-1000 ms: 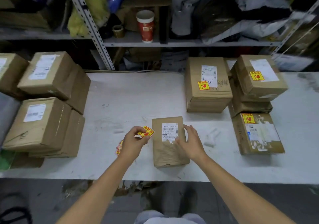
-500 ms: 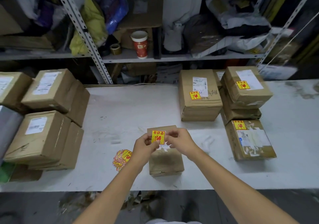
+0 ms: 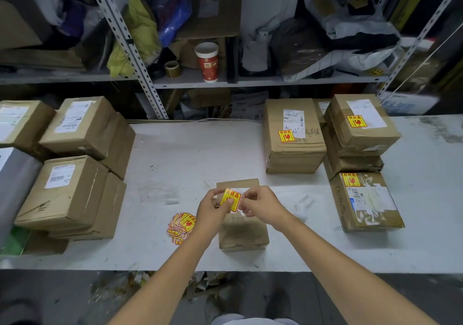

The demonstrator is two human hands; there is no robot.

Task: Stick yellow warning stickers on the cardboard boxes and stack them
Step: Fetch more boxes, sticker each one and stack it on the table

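My left hand (image 3: 211, 212) and right hand (image 3: 261, 205) both pinch the yellow warning sticker (image 3: 231, 199); I'd peel it cleanly, then smooth it flat onto the small cardboard box (image 3: 242, 232) beneath them.

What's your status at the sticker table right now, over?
Left hand and right hand both pinch one yellow sticker. Small box lies just beneath them. Spare sticker pile left of box, not blocking.

One head-worn wide view looks forward and down over the table (image 3: 175, 154), shelves (image 3: 250, 81) behind
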